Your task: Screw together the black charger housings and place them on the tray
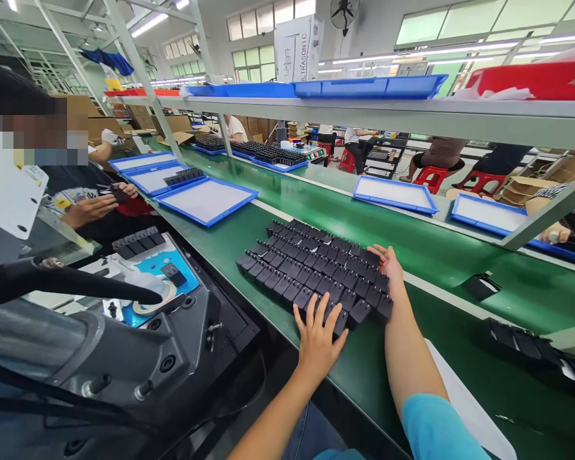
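Note:
Rows of small black plug adapters (311, 262), with pins sticking up, stand packed together as one block on the green bench (287, 332). My left hand (319, 338) rests on the near edge of the block, fingers spread over the front adapters. At the block's right end is my right hand (389, 267), its fingers stretched out along the end of the rows. Neither hand grips an adapter. Part of my right palm turns toward the block, and its contact there is hard to make out.
A dark machine (138, 358) stands at my left. Shallow blue trays (206, 199) lie farther along the bench. More black adapters (539, 354) sit at the right, near a single black piece (482, 286). A co-worker's hands (96, 207) hold a dark part. A shelf (388, 112) crosses above.

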Demonstrator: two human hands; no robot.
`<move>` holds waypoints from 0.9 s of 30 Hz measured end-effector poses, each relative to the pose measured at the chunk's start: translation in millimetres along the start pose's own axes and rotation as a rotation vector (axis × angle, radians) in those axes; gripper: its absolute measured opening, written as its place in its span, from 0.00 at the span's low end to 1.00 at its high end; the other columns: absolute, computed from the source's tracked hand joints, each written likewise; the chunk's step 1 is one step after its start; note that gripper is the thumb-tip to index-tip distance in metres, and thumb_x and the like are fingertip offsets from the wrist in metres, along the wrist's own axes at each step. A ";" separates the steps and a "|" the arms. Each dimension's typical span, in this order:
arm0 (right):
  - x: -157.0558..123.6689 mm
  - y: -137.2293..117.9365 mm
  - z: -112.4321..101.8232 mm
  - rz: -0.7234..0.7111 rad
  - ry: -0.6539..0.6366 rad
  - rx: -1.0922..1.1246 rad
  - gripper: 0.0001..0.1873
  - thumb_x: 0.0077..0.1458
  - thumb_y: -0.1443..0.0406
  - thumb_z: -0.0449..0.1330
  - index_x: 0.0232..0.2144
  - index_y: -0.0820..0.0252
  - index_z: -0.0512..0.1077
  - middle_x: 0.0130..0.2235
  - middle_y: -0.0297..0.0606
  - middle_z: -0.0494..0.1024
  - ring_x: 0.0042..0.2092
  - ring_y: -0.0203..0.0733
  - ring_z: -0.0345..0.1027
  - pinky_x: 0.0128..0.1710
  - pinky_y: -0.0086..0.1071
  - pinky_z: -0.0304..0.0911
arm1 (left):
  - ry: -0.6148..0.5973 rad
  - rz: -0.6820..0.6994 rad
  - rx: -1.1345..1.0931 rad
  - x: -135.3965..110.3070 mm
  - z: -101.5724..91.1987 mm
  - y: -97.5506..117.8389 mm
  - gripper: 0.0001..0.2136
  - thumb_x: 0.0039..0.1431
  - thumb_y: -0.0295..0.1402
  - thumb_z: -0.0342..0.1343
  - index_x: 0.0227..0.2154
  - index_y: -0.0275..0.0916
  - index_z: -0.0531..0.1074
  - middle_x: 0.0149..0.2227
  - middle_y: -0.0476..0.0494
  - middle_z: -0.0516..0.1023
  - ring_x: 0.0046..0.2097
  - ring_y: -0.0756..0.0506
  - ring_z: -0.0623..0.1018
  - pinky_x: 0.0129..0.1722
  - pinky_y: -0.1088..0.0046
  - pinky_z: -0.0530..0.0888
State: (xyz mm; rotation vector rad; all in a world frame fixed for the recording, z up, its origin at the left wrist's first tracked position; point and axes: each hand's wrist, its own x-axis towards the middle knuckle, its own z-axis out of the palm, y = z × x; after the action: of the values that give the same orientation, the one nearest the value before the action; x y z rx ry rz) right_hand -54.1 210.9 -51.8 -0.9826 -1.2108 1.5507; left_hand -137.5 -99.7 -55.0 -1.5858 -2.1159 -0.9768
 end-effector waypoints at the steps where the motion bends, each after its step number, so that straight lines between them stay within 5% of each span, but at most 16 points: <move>1: -0.3 1.5 3.5 -0.002 0.003 -0.001 0.28 0.54 0.43 0.48 0.38 0.54 0.74 0.44 0.40 0.81 0.43 0.46 0.77 0.35 0.38 0.71 | -0.003 -0.002 0.004 0.2 -0.4 0.3 0.22 0.61 0.43 0.55 0.57 0.48 0.66 0.64 0.44 0.62 0.65 0.35 0.58 0.64 0.38 0.41; 8: -2.7 6.5 26.8 -0.036 0.052 -0.005 0.29 0.51 0.43 0.51 0.41 0.56 0.74 0.44 0.38 0.81 0.47 0.47 0.75 0.43 0.39 0.70 | -0.048 -0.003 0.020 2.9 -1.4 -0.4 0.24 0.60 0.43 0.56 0.59 0.50 0.64 0.65 0.44 0.60 0.66 0.33 0.56 0.62 0.33 0.42; 20: -1.2 8.6 36.5 -0.062 0.135 -0.030 0.27 0.51 0.45 0.52 0.41 0.57 0.76 0.42 0.37 0.82 0.48 0.47 0.74 0.47 0.40 0.68 | -0.120 -0.054 -0.026 9.7 -3.2 -14.0 0.24 0.58 0.42 0.58 0.58 0.52 0.65 0.66 0.48 0.58 0.66 0.30 0.53 0.59 0.28 0.49; 27: -0.6 9.2 68.7 -0.072 0.157 -0.017 0.26 0.51 0.46 0.53 0.41 0.58 0.76 0.42 0.38 0.82 0.47 0.47 0.74 0.47 0.39 0.68 | -0.123 -0.070 -0.084 17.9 -5.6 -35.8 0.23 0.58 0.41 0.58 0.57 0.51 0.66 0.65 0.47 0.59 0.66 0.31 0.53 0.60 0.29 0.46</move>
State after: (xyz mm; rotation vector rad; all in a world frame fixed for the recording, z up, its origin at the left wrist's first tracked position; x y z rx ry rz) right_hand -120.6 191.9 -47.0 -1.0407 -1.1380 1.3826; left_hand -177.6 -96.1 -51.7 -1.6613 -2.2538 -1.0278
